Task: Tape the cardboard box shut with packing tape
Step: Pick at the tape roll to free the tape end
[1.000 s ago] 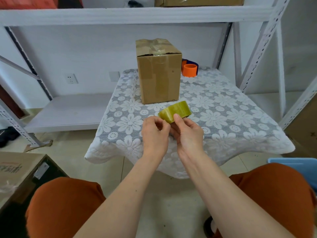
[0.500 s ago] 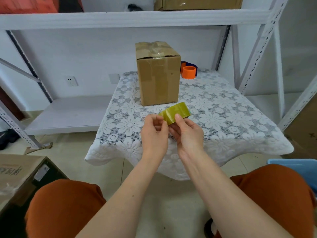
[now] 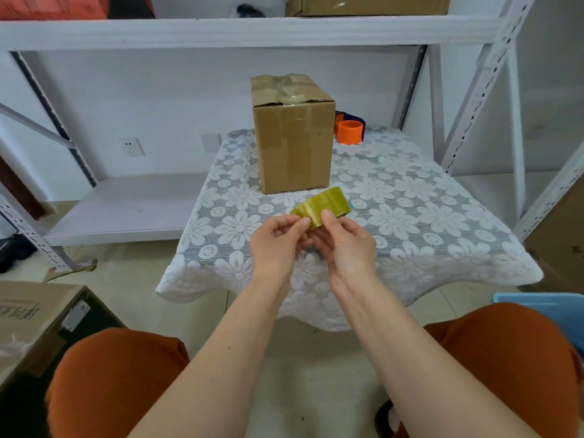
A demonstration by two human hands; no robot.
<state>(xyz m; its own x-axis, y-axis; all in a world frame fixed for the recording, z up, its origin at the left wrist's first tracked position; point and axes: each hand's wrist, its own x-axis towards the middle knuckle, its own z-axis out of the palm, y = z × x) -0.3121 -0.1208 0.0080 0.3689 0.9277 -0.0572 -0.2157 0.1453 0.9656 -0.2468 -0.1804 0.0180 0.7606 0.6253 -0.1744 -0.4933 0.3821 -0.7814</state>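
Observation:
A brown cardboard box [image 3: 294, 134] stands upright at the back of the small table, its top flaps closed with tape strips across them. A yellowish roll of packing tape [image 3: 325, 206] is held over the table's front half, a little in front of the box. My right hand [image 3: 346, 245] grips the roll from below, thumb on its outer face. My left hand [image 3: 276, 245] pinches at the roll's left edge with thumb and forefinger. Whether a loose tape end is lifted is too small to tell.
A white lace floral cloth covers the table [image 3: 410, 216]. An orange and blue tape dispenser [image 3: 349, 129] sits behind the box at right. White metal shelving [image 3: 252, 30] surrounds the table. Another cardboard box [image 3: 28, 320] lies at the lower left, a blue stool [image 3: 550, 306] at right.
Both hands with the tape roll stay nearly in place; the fingers shift slightly on the roll's edge. The view tilts down a little, so the box appears lower.

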